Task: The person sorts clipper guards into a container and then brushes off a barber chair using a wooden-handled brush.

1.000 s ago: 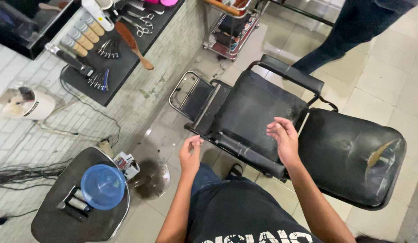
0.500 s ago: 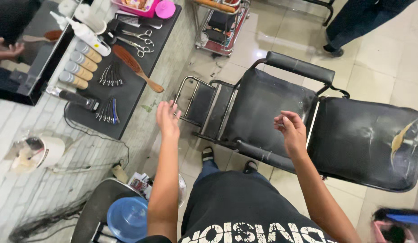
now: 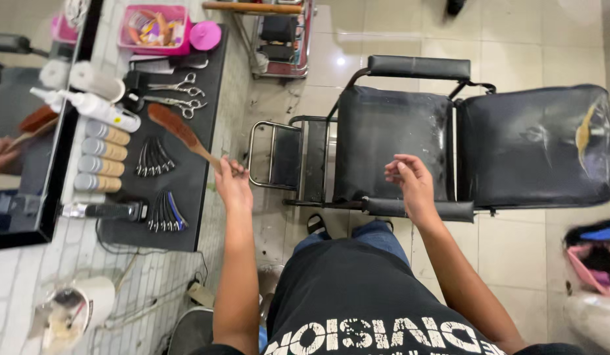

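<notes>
My left hand [image 3: 232, 185] reaches over the edge of the black counter mat [image 3: 200, 217] and closes its fingers on the handle end of a wooden brush [image 3: 175, 128], which still lies on the mat. My right hand [image 3: 410, 181] hovers above the near armrest [image 3: 416, 209] of the black barber chair [image 3: 393, 141]. Its fingers are loosely curled and hold nothing. The chair's seat and its reclined backrest [image 3: 535, 144] are unoccupied.
On the mat lie scissors [image 3: 177, 87], two fans of dark clips [image 3: 154, 158], a row of silver cans [image 3: 104, 154], a white spray bottle [image 3: 94, 105], a black clipper [image 3: 101, 210] and a pink basket [image 3: 154, 27]. A trolley [image 3: 278, 33] stands beyond the chair's footrest [image 3: 278, 158]. A bag [image 3: 594, 256] sits at right.
The view has swung toward the counter. My left hand moved from above the footrest out to the brush handle. My right hand stayed over the chair's armrest.
</notes>
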